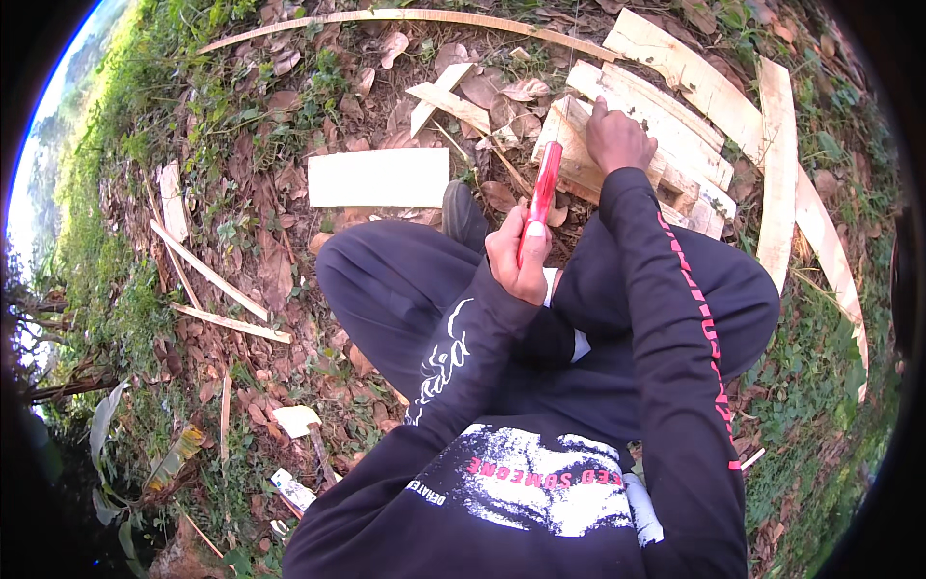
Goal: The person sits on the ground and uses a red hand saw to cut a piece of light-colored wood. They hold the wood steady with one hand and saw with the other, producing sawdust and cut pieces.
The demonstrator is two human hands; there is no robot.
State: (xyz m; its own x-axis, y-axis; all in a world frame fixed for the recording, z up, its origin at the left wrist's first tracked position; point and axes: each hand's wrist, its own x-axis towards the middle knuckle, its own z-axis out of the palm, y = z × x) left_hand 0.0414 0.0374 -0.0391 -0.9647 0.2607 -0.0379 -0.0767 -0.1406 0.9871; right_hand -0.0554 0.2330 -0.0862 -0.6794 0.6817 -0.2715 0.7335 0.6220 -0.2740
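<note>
My left hand (pixel 521 253) is closed around the glossy red handle (pixel 545 179) of a tool, held upright in front of my crossed legs. A faint thin line runs away from the handle's far end; whether it is a blade seen edge-on I cannot make out. Bent over the stack of pale wooden boards (pixel 666 111) is my right hand (pixel 619 137), its fingers curled down onto the wood and its thumb side toward the far end. A shorter wooden piece (pixel 569 145) lies against the stack, just beyond the red handle. My fingertips are partly hidden.
A pale rectangular board (pixel 379 179) lies by my shoe (pixel 464 217). Long bent-looking planks (pixel 776 174) border the right side, and a thin strip (pixel 415 15) crosses the far side. Offcuts (pixel 449 104) and sticks (pixel 212 270) lie among dry leaves and grass.
</note>
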